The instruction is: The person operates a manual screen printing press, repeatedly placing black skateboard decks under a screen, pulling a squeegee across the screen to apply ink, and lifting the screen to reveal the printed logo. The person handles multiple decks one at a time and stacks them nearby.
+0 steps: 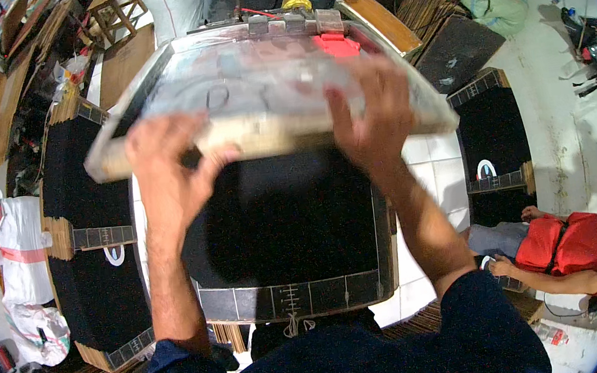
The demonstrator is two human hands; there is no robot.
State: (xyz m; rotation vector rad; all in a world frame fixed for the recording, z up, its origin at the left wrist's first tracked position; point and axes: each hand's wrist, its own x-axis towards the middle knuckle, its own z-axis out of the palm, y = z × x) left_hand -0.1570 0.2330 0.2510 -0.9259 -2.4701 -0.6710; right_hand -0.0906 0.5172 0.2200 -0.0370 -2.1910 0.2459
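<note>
In the head view a screen frame (pixel 269 131) with a pale wooden front edge and a translucent mesh is raised at its front above a black-topped board (pixel 277 227), with metal clamps at its rear edge. My left hand (pixel 173 161) grips the front edge at the left, thumb beneath. My right hand (pixel 372 116), blurred by motion, holds the same edge at the right, fingers over the mesh. A red piece (pixel 336 45) lies at the frame's back right. The board's near end has a dark strip with ruled markings (pixel 328 294).
More black boards flank me at left (pixel 98 296) and right (pixel 494 127). A person in red (pixel 564 253) reclines at lower right, a hand near the right board. Sacks (pixel 177 6), wooden planks and stacked sheets crowd the back and sides.
</note>
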